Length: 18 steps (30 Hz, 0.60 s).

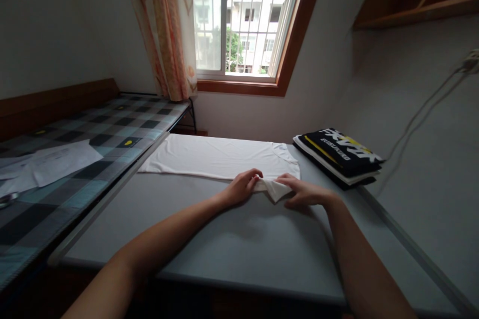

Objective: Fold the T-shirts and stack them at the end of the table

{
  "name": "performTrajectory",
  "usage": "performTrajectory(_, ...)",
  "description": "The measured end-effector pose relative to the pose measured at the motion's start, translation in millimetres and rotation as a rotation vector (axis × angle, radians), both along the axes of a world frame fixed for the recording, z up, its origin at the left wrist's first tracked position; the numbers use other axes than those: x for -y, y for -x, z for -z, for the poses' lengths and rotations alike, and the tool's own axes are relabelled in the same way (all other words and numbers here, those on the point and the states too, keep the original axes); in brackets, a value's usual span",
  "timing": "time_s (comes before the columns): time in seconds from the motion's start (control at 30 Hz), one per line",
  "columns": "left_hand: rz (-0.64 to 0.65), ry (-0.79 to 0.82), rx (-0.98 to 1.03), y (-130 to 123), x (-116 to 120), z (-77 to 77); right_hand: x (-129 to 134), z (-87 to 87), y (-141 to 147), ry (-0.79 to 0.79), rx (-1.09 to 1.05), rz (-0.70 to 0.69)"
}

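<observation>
A white T-shirt (220, 155) lies folded lengthwise across the grey table (209, 239), its collar toward the right end. My left hand (242, 187) pinches the near edge of a sleeve, with thumb and fingers closed on the cloth. At the sleeve's other side my right hand (305, 192) grips the fabric between thumb and fingers. Between both hands a small flap of the sleeve is lifted and hangs to a point over the tabletop.
Folded dark and white shirts (339, 157) are stacked at the table's right side by the wall. Left of the table stands a bed (112, 124) with a checked cover and papers (56, 164) on it. A cable (415, 114) runs down the right wall.
</observation>
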<state>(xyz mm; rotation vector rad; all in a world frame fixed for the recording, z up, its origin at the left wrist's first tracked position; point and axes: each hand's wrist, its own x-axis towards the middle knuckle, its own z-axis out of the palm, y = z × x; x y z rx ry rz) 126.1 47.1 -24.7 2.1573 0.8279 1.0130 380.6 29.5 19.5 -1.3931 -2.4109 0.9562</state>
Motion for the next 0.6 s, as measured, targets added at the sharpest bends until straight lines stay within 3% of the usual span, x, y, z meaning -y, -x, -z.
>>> performTrajectory(0.13,0.106,-0.075,0.018,2,-15,-5.8,-5,-3.3,-2,-0.011,-0.064,0.065)
performTrajectory(0.27,0.163,0.099,0.116,5,-31,-8.9,-15,3.9,-5,-0.167,-0.125,0.178)
performTrajectory(0.5,0.024,0.572,0.257,12,-43,1.0,-30,35.3,2,-0.458,0.066,0.562)
performTrajectory(0.6,-0.073,0.533,0.316,12,-47,7.5,-32,41.3,-2,-0.451,0.115,0.614)
